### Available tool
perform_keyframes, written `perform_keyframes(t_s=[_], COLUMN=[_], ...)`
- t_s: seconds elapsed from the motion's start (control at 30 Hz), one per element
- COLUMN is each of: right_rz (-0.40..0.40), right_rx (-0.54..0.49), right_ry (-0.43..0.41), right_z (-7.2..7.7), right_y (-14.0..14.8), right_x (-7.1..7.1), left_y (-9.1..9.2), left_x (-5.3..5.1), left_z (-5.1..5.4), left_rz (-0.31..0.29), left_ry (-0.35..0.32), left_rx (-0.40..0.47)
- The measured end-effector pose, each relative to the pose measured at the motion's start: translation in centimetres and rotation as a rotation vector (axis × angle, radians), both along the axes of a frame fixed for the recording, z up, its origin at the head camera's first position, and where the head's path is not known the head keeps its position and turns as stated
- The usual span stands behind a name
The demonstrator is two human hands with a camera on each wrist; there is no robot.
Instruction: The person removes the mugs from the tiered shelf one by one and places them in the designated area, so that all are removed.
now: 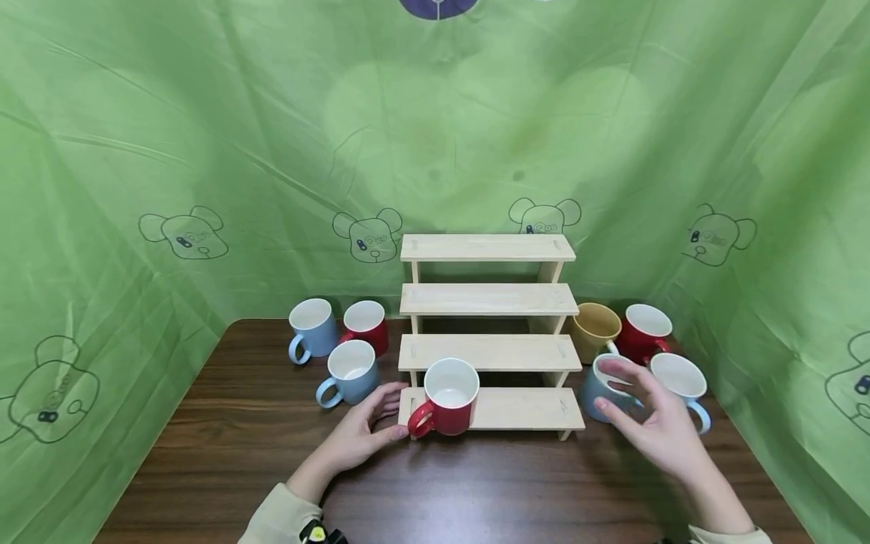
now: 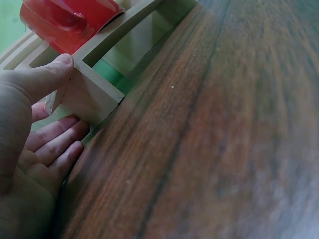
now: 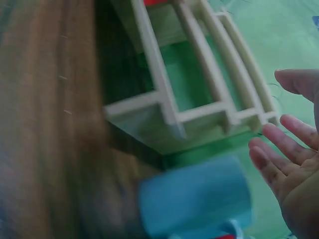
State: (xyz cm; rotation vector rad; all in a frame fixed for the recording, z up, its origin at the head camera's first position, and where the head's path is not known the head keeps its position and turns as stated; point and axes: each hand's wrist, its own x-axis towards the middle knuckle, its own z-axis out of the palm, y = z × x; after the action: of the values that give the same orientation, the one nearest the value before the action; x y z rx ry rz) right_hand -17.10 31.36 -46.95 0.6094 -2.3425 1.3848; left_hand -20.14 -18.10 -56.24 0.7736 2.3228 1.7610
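Note:
A red mug with a white inside stands on the bottom step of a stepped wooden display rack, its handle towards the left. At that step's left end my left hand grips the board; in the left wrist view the thumb lies at its front corner and the other fingers are by the side panel. My right hand hovers, fingers spread and holding nothing, over a blue mug right of the rack. In the blurred right wrist view, this hand is apart from the blue mug.
Left of the rack stand two blue mugs and a red mug. To the right are a yellow mug, another red mug and another blue mug. Green cloth surrounds the dark wooden table.

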Motion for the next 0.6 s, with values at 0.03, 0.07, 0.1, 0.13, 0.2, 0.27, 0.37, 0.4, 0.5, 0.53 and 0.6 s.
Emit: perform_keyframes(t_s=[0.03,0.07,0.1,0.13,0.2,0.27,0.37,0.4,0.5,0.53,0.6], right_rz=[0.003,0.004,0.002,0.002,0.003,0.008,0.029,0.036,0.029,0.022,0.007], right_rx=[0.002,0.007,0.018,0.029,0.045,0.056,0.075,0.086,0.144,0.167,0.212], right_ry=[-0.010,-0.018,-0.021,-0.019,-0.011,-0.003,-0.002,-0.003,-0.044,-0.063,-0.105], right_z=[-0.4,-0.7,-1.0,-1.3,-1.7,-1.9,-2.2,-2.3,-2.8,-2.9,-3.3], right_y=[-0.2,-0.3,-0.5,-0.6,-0.8,-1.0,-1.3,-1.5,-1.7,-1.8,-1.9], right_x=[0.0,0.1,0.1,0.1,0.2,0.3,0.4,0.4,0.4,0.4,0.3], left_y=[0.0,0.1,0.1,0.1,0.1,0.2,0.2,0.1,0.1,0.1,0.1], left_x=[0.0,0.0,0.0,0.0,0.1,0.1,0.1,0.1,0.1,0.1,0.1], left_z=[0.0,0.0,0.0,0.0,0.1,0.1,0.2,0.2,0.3,0.3,0.2], left_rz=[0.000,0.000,-0.001,0.000,0.002,0.003,0.005,0.006,0.007,0.008,0.010], left_ry=[-0.001,-0.002,-0.003,-0.003,-0.003,-0.005,-0.008,-0.008,-0.011,-0.012,-0.016], left_rx=[0.003,0.004,0.005,0.005,0.003,-0.001,0.000,-0.001,-0.004,-0.006,-0.011])
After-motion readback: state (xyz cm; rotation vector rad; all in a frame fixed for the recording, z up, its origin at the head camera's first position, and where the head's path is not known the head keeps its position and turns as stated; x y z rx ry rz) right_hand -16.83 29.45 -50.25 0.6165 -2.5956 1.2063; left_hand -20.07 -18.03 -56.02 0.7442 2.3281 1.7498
